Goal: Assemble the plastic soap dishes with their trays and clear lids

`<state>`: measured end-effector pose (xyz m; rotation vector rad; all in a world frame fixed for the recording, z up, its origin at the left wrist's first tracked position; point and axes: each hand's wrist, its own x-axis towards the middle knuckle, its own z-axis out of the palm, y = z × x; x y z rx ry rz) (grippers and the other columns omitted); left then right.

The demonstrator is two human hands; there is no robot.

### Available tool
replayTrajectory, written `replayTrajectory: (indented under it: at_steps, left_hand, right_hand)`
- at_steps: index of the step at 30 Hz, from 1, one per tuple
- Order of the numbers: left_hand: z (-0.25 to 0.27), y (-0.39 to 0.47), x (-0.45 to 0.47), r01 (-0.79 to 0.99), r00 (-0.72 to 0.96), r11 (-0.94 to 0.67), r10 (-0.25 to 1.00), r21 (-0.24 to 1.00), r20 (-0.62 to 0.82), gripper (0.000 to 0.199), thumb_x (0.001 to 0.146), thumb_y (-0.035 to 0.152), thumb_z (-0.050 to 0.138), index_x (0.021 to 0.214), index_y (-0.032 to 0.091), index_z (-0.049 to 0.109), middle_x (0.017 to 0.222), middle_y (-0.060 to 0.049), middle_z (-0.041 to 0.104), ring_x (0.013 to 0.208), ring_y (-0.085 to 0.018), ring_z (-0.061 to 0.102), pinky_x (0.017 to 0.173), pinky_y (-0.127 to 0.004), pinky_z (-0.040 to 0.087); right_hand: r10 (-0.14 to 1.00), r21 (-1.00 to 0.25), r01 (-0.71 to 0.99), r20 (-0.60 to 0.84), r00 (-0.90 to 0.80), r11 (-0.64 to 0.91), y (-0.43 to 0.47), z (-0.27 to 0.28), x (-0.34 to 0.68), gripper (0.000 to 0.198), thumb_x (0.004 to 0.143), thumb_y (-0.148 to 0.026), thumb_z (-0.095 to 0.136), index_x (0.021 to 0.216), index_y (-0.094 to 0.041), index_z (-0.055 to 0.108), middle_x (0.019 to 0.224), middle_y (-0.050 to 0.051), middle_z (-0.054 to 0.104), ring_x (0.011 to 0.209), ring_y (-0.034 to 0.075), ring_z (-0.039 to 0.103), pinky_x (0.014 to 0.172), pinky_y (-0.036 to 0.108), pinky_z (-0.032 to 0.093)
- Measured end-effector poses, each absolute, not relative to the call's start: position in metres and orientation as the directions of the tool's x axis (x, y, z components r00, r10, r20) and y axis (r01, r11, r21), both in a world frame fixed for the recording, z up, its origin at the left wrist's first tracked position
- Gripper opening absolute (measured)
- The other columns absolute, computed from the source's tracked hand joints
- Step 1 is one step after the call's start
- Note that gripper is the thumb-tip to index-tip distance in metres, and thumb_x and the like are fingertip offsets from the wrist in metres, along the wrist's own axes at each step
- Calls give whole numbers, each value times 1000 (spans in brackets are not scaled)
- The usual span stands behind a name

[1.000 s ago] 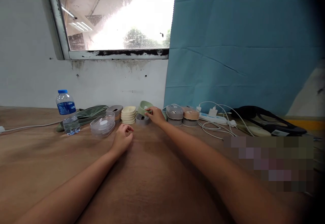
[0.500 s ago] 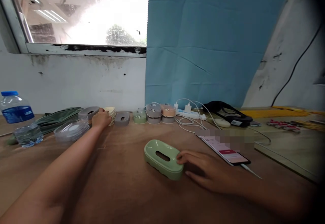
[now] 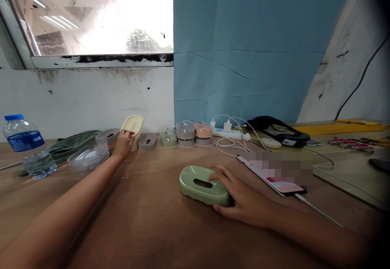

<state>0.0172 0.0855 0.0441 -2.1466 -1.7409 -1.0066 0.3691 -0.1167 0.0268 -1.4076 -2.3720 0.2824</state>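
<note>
Toward the back left, my left hand (image 3: 124,144) is closed on a shallow cream oval tray (image 3: 133,123), tilted up over a stack of matching cream trays (image 3: 135,143). My right hand (image 3: 236,194) grips the right end of a glossy green oval soap-dish-like shell (image 3: 191,179), fingers on top and thumb along the near side. A long slot runs through its top, and its lower edge is wavy. To the right of the cream stack is a grey slotted shell (image 3: 148,142); another grey one (image 3: 106,135) lies left of my left hand.
Clear plastic shells (image 3: 88,157) and a water bottle (image 3: 29,147) stand at left. Along the back are a green box (image 3: 168,138), grey boxes (image 3: 185,133) and a peach-topped box (image 3: 202,130). A power strip (image 3: 227,132) with cables and a charging phone (image 3: 274,177) lie right.
My left hand has raised one cream tray off the stack, tilting it up. My right hand has come further over the green shell, which now sits slightly right and turned a little.
</note>
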Motion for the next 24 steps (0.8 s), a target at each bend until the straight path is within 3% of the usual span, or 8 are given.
replayTrajectory:
  at_steps: [3, 4, 6, 9, 12, 18, 21, 24]
  left_hand:
    - [39, 35, 25, 858, 178, -423, 777, 292, 603, 24, 84, 29, 43, 99, 14, 55, 98, -6, 51, 72, -13, 54, 72, -26, 47]
    - [36, 15, 27, 757, 285, -548, 767, 356, 575, 22, 84, 29, 44, 98, 15, 54, 96, -6, 50, 70, -12, 53, 68, -25, 47]
    - [29, -20, 31, 546, 519, -696, 718, 466, 464, 20, 85, 28, 44, 98, 17, 54, 97, -5, 50, 75, -12, 52, 69, -24, 46]
    - [23, -55, 36, 376, 761, -749, 586, 545, 280, 17, 84, 22, 48, 98, 19, 56, 102, -6, 51, 88, -14, 52, 78, -26, 44]
    - [21, -64, 39, 334, 811, -739, 541, 584, 221, 18, 78, 14, 50, 94, 18, 58, 103, -6, 52, 87, -15, 53, 77, -26, 44]
    - [15, -49, 28, 217, 711, -665, 609, 714, 351, 32, 66, 3, 48, 95, 18, 49, 98, -5, 48, 82, -14, 50, 71, -26, 44]
    - [13, -45, 19, 248, 622, -654, 673, 714, 400, 42, 68, 8, 51, 107, 20, 41, 101, -5, 46, 84, -15, 48, 79, -31, 43]
    - [17, -49, 18, 309, 665, -683, 652, 662, 363, 64, 70, 16, 60, 125, 24, 29, 116, -8, 41, 98, -18, 47, 92, -38, 37]
  right_hand:
    - [832, -385, 762, 428, -353, 521, -110, 33, 365, 52, 78, -43, 54, 123, -25, 35, 136, 10, 20, 127, 29, 26, 100, 44, 32]
    - [803, -397, 740, 505, -318, 543, -107, 38, 363, 53, 79, -45, 52, 125, -26, 34, 136, 10, 21, 129, 29, 22, 101, 45, 31]
    - [742, -427, 683, 620, -255, 592, -100, 50, 353, 53, 80, -49, 48, 127, -28, 34, 135, 8, 24, 129, 30, 21, 101, 47, 29]
    - [692, -479, 574, 684, -231, 664, -86, 56, 333, 54, 80, -55, 45, 126, -29, 38, 131, 7, 33, 125, 30, 28, 100, 48, 30]
    - [683, -516, 480, 672, -286, 709, -75, 43, 316, 56, 79, -58, 46, 126, -28, 41, 130, 8, 34, 123, 30, 32, 100, 47, 30]
    - [650, -498, 420, 534, -541, 759, -71, 14, 314, 64, 75, -59, 51, 128, -24, 44, 130, 10, 33, 122, 30, 34, 100, 44, 31]
    - [644, -458, 463, 422, -638, 759, -74, 16, 315, 58, 72, -48, 59, 124, -24, 50, 131, 9, 31, 120, 30, 36, 99, 43, 32]
    - [675, -427, 539, 293, -677, 726, -78, 19, 313, 59, 68, -38, 63, 124, -27, 49, 135, 8, 29, 121, 31, 35, 99, 44, 31]
